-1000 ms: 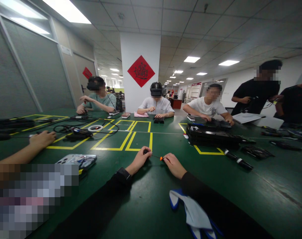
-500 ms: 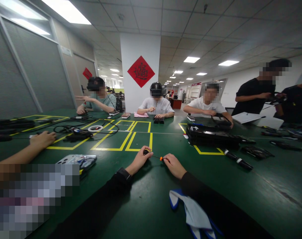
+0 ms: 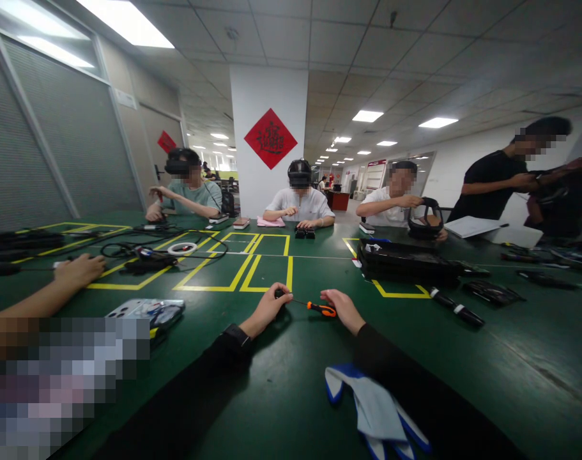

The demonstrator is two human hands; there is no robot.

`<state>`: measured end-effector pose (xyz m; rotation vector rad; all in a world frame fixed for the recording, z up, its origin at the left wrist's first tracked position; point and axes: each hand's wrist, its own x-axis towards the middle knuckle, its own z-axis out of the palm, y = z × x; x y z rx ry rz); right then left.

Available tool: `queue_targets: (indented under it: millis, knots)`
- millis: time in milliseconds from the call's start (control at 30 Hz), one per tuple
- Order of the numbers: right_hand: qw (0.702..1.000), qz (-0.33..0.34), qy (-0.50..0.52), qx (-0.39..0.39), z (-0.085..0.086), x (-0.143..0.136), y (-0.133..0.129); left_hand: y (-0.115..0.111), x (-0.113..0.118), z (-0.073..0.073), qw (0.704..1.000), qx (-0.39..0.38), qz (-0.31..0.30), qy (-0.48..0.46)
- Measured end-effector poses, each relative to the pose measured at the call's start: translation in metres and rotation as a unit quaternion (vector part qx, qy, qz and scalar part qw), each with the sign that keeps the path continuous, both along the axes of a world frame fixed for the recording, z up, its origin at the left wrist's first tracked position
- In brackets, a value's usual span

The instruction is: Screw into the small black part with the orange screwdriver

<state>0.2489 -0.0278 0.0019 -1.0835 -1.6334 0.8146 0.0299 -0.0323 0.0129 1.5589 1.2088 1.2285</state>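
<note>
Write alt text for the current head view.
The left hand holds a small dark object at the shaft end of an orange and black screwdriver; the right hand is open beside its handle. A glove lies nearer on the green table.

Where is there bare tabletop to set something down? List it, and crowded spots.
Bare: green tabletop between left sleeve and glove, nearer than the screwdriver; the strip between middle yellow tape outlines and black trays; the area right of the right sleeve, nearer than the black tube. Crowded: far left, with looped cables, and around those trays.
</note>
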Motion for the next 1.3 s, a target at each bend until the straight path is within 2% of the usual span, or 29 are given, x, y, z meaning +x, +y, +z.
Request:
queue_targets:
  millis: [100,200,300,467,700,800,933,1067,1233,1300]
  knots:
    - [0.983,0.038,-0.157,0.084,0.002,0.002,-0.004,-0.001,0.001,0.001,1.000,-0.011,0.006,-0.011]
    - [0.972,0.063,-0.202,0.101,0.004,0.001,-0.009,-0.002,0.002,0.002,1.000,-0.017,0.015,-0.016]
    - [0.978,0.053,-0.187,0.080,0.003,0.001,-0.011,-0.002,0.002,0.003,1.000,-0.014,0.012,-0.011]
    - [0.986,0.066,-0.144,0.057,0.002,-0.001,-0.015,-0.002,0.002,0.003,0.999,0.045,-0.011,0.008]
    - [0.973,0.010,-0.205,0.106,0.005,-0.014,-0.020,-0.001,0.000,0.001,0.999,0.044,-0.005,0.019]
    - [0.977,0.001,-0.192,0.091,0.001,-0.015,-0.019,0.000,0.000,0.002,0.999,0.044,-0.006,0.028]
    - [0.990,0.030,-0.131,0.047,-0.002,-0.012,-0.016,0.000,0.000,0.004,0.998,0.045,-0.017,0.045]
    - [0.994,0.059,-0.096,0.004,0.002,-0.009,-0.010,-0.001,0.000,0.005,0.998,0.034,-0.012,0.057]
    - [0.986,0.088,-0.143,-0.004,0.006,-0.004,0.000,-0.001,0.000,0.004,0.998,0.039,-0.017,0.056]
    - [0.988,0.091,-0.125,-0.021,0.003,-0.004,0.002,0.000,0.000,0.003,0.998,0.039,-0.020,0.055]
